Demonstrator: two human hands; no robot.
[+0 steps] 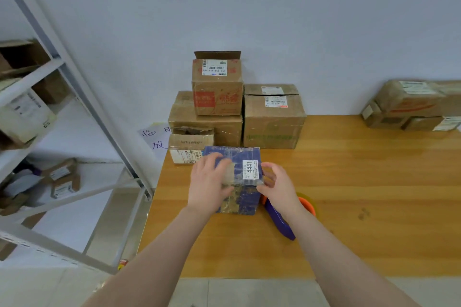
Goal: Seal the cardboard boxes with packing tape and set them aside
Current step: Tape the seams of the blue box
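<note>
The tape dispenser (280, 223) lies on the wooden table (349, 207), partly hidden by the right forearm. The right hand (277, 183) grips the right edge of the blue box (239, 200); its fingertips are blurred. The left hand (208, 182) presses flat on the taped top. Stacked cardboard boxes (273, 122) stand behind.

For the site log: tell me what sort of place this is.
Probably a parcel packing room: labelled cardboard boxes stacked on a wooden table, a tape dispenser beside the blue box, metal shelving holding more parcels.
</note>
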